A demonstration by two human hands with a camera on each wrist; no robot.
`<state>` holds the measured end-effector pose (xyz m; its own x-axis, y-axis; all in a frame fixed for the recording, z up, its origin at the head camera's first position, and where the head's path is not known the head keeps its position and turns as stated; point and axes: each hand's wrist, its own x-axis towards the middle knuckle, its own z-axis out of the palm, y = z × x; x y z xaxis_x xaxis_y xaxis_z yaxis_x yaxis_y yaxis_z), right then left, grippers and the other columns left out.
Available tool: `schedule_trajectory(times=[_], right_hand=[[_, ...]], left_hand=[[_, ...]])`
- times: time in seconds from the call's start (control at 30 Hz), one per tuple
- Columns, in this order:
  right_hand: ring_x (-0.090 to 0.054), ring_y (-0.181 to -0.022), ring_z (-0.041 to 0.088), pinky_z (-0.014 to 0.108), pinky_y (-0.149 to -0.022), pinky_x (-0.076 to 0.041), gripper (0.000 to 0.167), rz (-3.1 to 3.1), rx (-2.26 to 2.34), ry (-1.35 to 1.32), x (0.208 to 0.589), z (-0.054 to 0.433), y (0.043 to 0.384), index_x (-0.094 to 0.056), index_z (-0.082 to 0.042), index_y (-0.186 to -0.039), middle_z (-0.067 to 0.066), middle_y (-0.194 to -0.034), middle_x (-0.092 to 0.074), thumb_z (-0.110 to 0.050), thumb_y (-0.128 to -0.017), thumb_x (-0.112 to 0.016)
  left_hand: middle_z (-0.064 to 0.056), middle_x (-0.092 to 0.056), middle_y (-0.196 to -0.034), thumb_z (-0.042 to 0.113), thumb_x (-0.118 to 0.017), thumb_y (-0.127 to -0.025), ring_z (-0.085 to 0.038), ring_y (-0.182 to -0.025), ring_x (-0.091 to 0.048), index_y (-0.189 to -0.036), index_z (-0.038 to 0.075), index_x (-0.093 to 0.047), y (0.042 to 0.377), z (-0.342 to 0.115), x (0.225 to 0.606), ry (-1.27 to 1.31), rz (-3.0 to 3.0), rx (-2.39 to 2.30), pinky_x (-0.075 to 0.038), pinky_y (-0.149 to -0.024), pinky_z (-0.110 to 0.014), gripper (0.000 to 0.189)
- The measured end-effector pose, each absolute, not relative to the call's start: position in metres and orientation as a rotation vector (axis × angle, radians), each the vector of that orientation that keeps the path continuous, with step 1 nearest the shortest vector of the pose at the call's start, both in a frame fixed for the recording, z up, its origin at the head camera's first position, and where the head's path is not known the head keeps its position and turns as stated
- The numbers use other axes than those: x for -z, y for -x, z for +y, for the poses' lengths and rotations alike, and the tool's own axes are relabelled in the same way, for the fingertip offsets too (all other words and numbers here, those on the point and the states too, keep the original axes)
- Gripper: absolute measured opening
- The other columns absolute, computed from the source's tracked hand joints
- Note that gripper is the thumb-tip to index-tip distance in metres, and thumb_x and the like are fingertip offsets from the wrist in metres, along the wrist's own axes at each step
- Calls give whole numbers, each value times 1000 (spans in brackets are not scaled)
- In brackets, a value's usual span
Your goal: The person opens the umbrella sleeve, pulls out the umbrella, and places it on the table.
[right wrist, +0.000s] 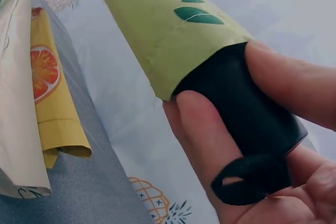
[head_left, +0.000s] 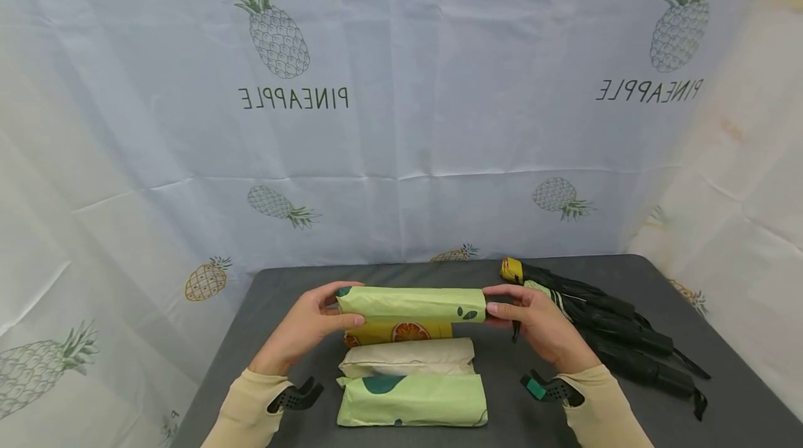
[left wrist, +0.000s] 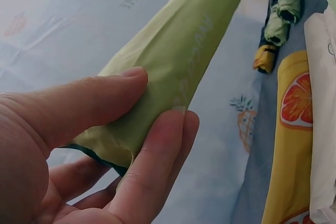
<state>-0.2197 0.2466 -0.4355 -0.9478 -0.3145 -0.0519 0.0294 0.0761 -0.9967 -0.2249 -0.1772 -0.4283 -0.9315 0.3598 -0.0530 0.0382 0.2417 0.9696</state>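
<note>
Both hands hold a light green umbrella sleeve (head_left: 410, 304) with dark green leaf prints, level above the table. My left hand (head_left: 307, 326) pinches the sleeve's left end, thumb on the near side and fingers round the other. At the other end, my right hand (head_left: 541, 324) grips the black umbrella handle (right wrist: 247, 98), which sticks out of the sleeve's mouth. A black wrist strap (right wrist: 252, 179) hangs from the handle. The rest of the umbrella is hidden inside the sleeve.
Below lie a yellow sleeve (head_left: 376, 333) with orange slices, a cream sleeve (head_left: 408, 360) and another light green sleeve (head_left: 433, 403), stacked in a column on the dark grey table (head_left: 502, 413). Several folded black umbrellas (head_left: 627, 336) lie at the right. A pineapple-print curtain (head_left: 401, 134) stands behind.
</note>
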Motion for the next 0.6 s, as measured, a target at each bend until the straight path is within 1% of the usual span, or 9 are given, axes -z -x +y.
schedule_trajectory(times=[0.17, 0.37, 0.5, 0.6], right_hand=[[-78, -111, 9, 34, -103, -63, 53, 2100, 2004, 307, 436, 252, 219, -56, 5, -153, -10, -124, -75, -16, -107, -69], [-77, -113, 8, 34, -102, -63, 50, 2100, 2026, 303, 437, 257, 219, -59, 3, -152, -13, -128, -72, -17, -107, -69], [-75, -114, 7, 34, -101, -64, 50, 2106, 2040, 300, 436, 258, 219, -58, 5, -152, -12, -130, -69, -16, -108, -68], [-75, -114, 7, 35, -101, -64, 49, 2104, 2042, 297, 436, 259, 219, -58, 5, -152, -12, -132, -67, -16, -108, -68]], left_hand=[[-16, -66, -135, 29, -89, -92, -28, -116, -75, -155, 21, -58, 225, -179, 428, -363, 2274, -1756, -62, -98, -55, 70], [-15, -67, -129, 31, -88, -93, -28, -111, -74, -154, 21, -60, 226, -181, 429, -363, 2269, -1737, -63, -96, -51, 67], [-17, -67, -129, 27, -85, -96, -29, -114, -74, -155, 19, -59, 227, -182, 429, -362, 2204, -1780, -63, -101, -53, 65], [-18, -67, -134, 25, -83, -98, -29, -117, -75, -156, 17, -59, 227, -183, 430, -374, 2165, -1809, -62, -104, -55, 64]])
